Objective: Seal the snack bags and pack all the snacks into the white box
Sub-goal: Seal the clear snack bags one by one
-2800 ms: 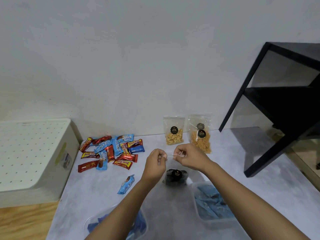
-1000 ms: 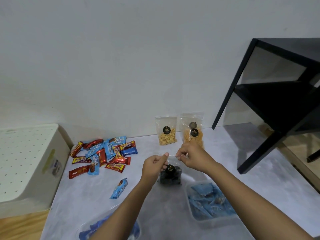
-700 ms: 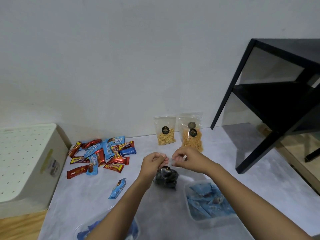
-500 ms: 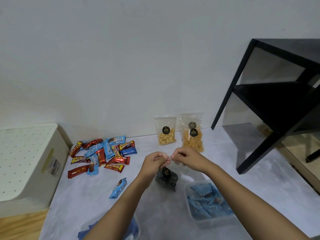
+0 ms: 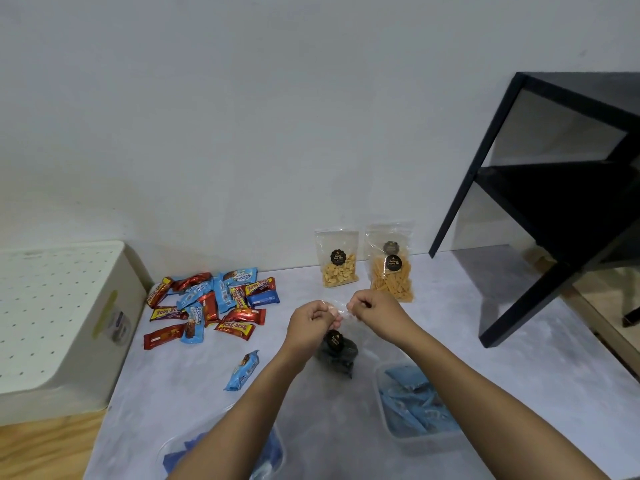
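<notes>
A clear bag of dark snacks (image 5: 337,351) hangs above the table, pinched at its top edge by my left hand (image 5: 310,322) and my right hand (image 5: 375,311), fingertips close together. Two more clear bags lean against the wall: a peanut bag (image 5: 337,259) and a bag of orange sticks (image 5: 391,265). A pile of red and blue wrapped bars (image 5: 211,303) lies at the left, with one blue bar (image 5: 244,370) apart from it. The white box (image 5: 52,320) with a perforated lid stands at the far left.
Two clear plastic tubs hold blue packets: one (image 5: 415,407) at the right under my right forearm, one (image 5: 221,448) at the near edge under my left arm. A black shelf frame (image 5: 540,209) stands on the table's right side.
My hands, apart along the bag's top edge, have come close together at its middle. The bag now hangs lower and more bunched below them.
</notes>
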`<state>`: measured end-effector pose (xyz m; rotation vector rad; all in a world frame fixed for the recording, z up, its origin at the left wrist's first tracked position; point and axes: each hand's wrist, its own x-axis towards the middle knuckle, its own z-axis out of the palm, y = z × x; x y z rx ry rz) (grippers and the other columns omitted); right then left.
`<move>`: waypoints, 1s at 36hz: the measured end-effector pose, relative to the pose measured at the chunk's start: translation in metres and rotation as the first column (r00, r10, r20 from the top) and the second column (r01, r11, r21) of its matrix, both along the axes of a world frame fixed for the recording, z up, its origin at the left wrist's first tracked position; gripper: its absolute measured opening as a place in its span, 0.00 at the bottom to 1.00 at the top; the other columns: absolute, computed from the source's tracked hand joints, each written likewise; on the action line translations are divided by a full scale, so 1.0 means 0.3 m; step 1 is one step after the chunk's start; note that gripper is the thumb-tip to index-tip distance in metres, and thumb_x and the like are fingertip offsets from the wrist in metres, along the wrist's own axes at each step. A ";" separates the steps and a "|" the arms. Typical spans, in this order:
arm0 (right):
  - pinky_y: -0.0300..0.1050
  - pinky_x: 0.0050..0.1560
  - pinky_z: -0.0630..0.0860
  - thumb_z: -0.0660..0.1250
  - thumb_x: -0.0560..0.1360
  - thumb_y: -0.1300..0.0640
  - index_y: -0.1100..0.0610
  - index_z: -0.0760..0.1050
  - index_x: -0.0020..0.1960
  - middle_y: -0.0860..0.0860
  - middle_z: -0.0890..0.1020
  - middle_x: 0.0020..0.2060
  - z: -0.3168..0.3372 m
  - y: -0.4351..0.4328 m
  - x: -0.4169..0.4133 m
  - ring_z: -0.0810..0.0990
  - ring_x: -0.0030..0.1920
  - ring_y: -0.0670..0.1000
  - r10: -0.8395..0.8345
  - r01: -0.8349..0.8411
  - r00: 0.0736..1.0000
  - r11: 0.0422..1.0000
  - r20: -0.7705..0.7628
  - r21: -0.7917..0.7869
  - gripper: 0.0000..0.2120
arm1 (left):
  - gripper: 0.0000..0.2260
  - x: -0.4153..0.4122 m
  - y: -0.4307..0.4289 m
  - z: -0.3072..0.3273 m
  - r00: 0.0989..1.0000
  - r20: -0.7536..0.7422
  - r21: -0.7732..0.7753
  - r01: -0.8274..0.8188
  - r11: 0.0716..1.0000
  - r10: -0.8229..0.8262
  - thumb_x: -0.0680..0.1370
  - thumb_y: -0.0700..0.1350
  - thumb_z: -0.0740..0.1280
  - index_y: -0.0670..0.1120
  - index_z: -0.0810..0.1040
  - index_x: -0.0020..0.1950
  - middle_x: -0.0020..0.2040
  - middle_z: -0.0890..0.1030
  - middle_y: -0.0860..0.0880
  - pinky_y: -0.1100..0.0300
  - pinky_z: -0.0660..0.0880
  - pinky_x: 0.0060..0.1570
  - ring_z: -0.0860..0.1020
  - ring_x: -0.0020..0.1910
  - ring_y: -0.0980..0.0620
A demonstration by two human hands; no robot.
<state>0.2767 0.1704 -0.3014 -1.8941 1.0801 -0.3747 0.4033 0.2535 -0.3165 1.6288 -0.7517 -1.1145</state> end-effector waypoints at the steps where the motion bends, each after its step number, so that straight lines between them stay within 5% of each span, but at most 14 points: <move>1: 0.30 0.32 0.66 0.62 0.75 0.64 0.52 0.73 0.31 0.43 0.75 0.28 0.001 -0.001 0.001 0.71 0.31 0.39 -0.013 0.013 1.000 1.000 0.009 -0.001 0.16 | 0.05 0.001 -0.002 0.001 1.000 0.008 -0.003 -0.003 1.000 0.003 0.78 0.36 0.62 0.40 0.77 0.46 0.40 0.81 0.45 0.66 0.76 0.44 0.79 0.40 0.53; 13: 0.26 0.33 0.67 0.63 0.76 0.61 0.55 0.76 0.35 0.42 0.75 0.30 0.003 -0.029 0.009 0.73 0.31 0.38 0.007 -0.007 1.000 1.000 0.017 -0.015 0.11 | 0.06 0.002 -0.035 -0.006 0.998 -0.018 -0.018 -0.061 0.998 0.060 0.78 0.37 0.63 0.37 0.78 0.50 0.42 0.81 0.44 0.67 0.76 0.42 0.79 0.39 0.54; 16: 0.42 0.42 0.74 0.68 0.74 0.56 0.61 0.79 0.40 0.48 0.77 0.31 -0.004 -0.047 -0.006 0.75 0.36 0.46 0.012 -0.020 0.994 0.997 0.111 0.075 0.09 | 0.07 0.005 -0.057 -0.010 0.994 -0.037 -0.044 -0.107 0.993 0.106 0.78 0.37 0.64 0.36 0.78 0.51 0.41 0.82 0.44 0.70 0.76 0.38 0.79 0.38 0.54; 20: 0.38 0.43 0.75 0.74 0.69 0.52 0.52 0.80 0.48 0.49 0.80 0.39 0.004 -0.096 -0.042 0.77 0.39 0.45 0.141 -0.150 0.987 0.982 0.079 0.115 0.10 | 0.05 0.017 -0.076 -0.013 0.980 -0.113 -0.104 -0.176 0.979 0.164 0.77 0.36 0.64 0.36 0.79 0.47 0.38 0.81 0.44 0.71 0.76 0.37 0.79 0.36 0.54; 23: 0.44 0.47 0.79 0.73 0.70 0.55 0.49 0.79 0.48 0.50 0.82 0.43 -0.020 -0.148 -0.038 0.80 0.45 0.50 0.173 -0.173 0.985 0.985 -0.026 0.005 0.08 | 0.05 0.017 -0.099 -0.024 0.974 -0.111 -0.126 -0.210 0.969 0.197 0.77 0.36 0.64 0.40 0.79 0.44 0.37 0.81 0.45 0.70 0.76 0.38 0.79 0.37 0.53; 28: 0.34 0.44 0.75 0.70 0.73 0.59 0.55 0.82 0.49 0.46 0.82 0.40 -0.039 -0.246 -0.002 0.79 0.41 0.45 0.206 -0.217 0.976 0.952 -0.071 -0.215 0.06 | 0.06 -0.005 -0.133 -0.079 0.972 0.110 -0.160 -0.190 0.969 0.209 0.77 0.43 0.66 0.44 0.75 0.53 0.48 0.78 0.48 0.69 0.76 0.43 0.77 0.47 0.53; 31: 0.42 0.45 0.78 0.70 0.73 0.57 0.53 0.82 0.47 0.47 0.84 0.40 -0.049 -0.308 0.015 0.80 0.42 0.45 0.202 -0.213 0.977 0.949 -0.072 -0.231 0.05 | 0.21 -0.008 -0.129 -0.147 0.889 0.428 -0.152 -0.110 0.982 0.165 0.73 0.47 0.72 0.47 0.68 0.62 0.59 0.71 0.51 0.67 0.73 0.56 0.72 0.58 0.55; 36: 0.31 0.45 0.72 0.68 0.74 0.61 0.56 0.83 0.49 0.50 0.84 0.43 -0.054 -0.410 0.044 0.80 0.45 0.48 0.158 -0.152 0.987 0.976 0.030 -0.153 0.06 | 0.39 -0.017 -0.156 -0.257 0.843 0.532 -0.020 -0.079 0.997 0.077 0.68 0.47 0.76 0.48 0.57 0.73 0.73 0.57 0.48 0.67 0.55 0.67 0.57 0.72 0.52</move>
